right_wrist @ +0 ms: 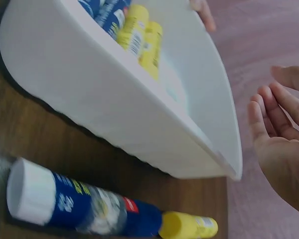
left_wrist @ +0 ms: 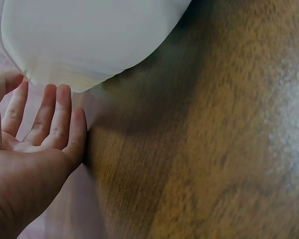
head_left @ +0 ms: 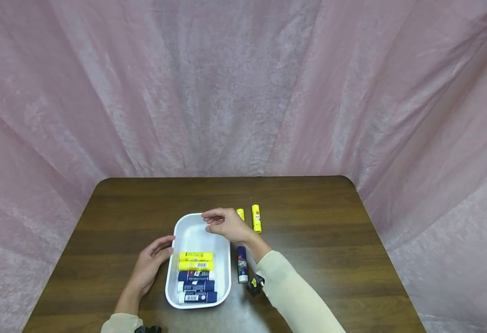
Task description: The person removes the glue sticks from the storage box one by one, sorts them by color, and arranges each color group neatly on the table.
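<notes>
In the head view a white tray (head_left: 225, 259) sits on a dark wooden table (head_left: 318, 259), with pink cloth (head_left: 243, 83) hung behind and to both sides. 5 glue sticks lie crosswise in the near half of the tray: 2 yellow glue sticks (head_left: 196, 261) side by side, then 3 blue glue sticks (head_left: 196, 286) closer to the person. The left hand (head_left: 152, 263) rests on the table at the tray's left wall, fingers relaxed and loosely spread, fingertips at the rim, gripping nothing. The right hand (head_left: 226, 224) hovers over the tray's far right corner, fingers loosely bent, holding nothing. Just right of the tray a loose blue glue stick (head_left: 242, 264) lies lengthwise on the table, partly under the right forearm. Beyond the right hand lie 2 more yellow ones, a far yellow stick (head_left: 256, 218) in full view and a hidden yellow stick (head_left: 240, 213) mostly behind the hand

The left wrist view shows the left hand (left_wrist: 35, 149) palm up and open, fingers straight, their tips at the tray's rounded outer wall (left_wrist: 89, 40); whether they touch it I cannot tell

The right wrist view shows the right hand (right_wrist: 281, 149) open and empty beside the tray's end (right_wrist: 139, 119). Yellow and blue sticks show inside the tray, and the loose blue glue stick (right_wrist: 84, 206) lies on the table just outside its wall, a yellow one (right_wrist: 189, 225) at its end
</notes>
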